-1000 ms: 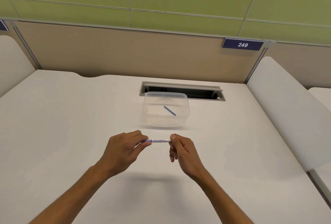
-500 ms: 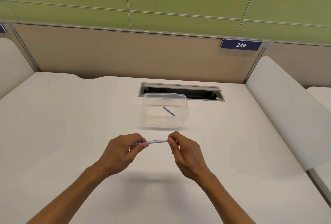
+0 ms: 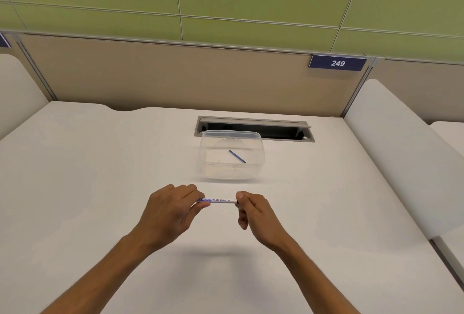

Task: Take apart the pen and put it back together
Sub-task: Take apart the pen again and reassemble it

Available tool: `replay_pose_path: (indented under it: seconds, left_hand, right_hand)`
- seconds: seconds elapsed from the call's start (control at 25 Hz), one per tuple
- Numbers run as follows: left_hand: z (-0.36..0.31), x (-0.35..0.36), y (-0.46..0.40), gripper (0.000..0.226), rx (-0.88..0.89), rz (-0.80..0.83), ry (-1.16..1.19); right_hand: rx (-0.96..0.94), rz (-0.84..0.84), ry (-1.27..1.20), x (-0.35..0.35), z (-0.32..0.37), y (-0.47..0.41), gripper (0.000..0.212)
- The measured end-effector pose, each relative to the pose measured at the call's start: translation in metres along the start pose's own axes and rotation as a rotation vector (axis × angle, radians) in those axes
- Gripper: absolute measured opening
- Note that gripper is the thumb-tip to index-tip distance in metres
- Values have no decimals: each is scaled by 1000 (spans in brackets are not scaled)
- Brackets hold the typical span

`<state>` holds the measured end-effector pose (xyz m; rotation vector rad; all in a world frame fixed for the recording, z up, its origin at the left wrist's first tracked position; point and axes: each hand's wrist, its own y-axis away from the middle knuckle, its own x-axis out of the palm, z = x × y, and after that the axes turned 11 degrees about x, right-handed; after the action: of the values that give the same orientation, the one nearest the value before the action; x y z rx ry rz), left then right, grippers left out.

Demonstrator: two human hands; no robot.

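now the left hand (image 3: 167, 215) and right hand (image 3: 253, 210) each pinch 1 end of the pen (image 3: 221, 200), held level above the table (image 3: 75, 188). a thin blue piece (image 3: 237, 156) already lies in the clear tub (image 3: 232, 175), so disassembly looks underway; reassembly still to come.

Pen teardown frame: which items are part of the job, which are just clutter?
In the job:
- whiteboard marker, held by left hand and right hand
- thin blue rod inside clear plastic container

Lying about:
- cable hatch
- number plate 249
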<state>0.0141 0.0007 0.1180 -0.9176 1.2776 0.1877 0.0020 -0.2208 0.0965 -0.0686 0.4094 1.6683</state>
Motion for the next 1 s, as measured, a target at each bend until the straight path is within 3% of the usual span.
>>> replay_pose_path:
  seconds: [0.08, 0.28, 0.4, 0.56, 0.84, 1.0]
  left_hand:
    - [1, 0, 1, 34, -39, 24, 68]
    - [5, 0, 3, 28, -213, 55, 353]
    - [8, 0, 3, 22, -282, 56, 465]
    - [6, -2, 3, 22, -287, 21, 471]
    - [6, -10, -2, 32, -77, -18, 197]
    - [7, -9, -1, 32, -173, 6, 294]
  right_hand:
    - [-14, -11, 6, 1, -1, 1, 43]
    - [-294, -300, 438, 1, -3, 8, 25]
    - [-400, -347, 535, 0, -1, 8, 25]
    - [-352, -268, 473, 2, 2, 7, 26]
    - [-85, -14, -50, 7, 5, 6, 38]
    - [-191, -140, 196, 5, 2, 7, 32]
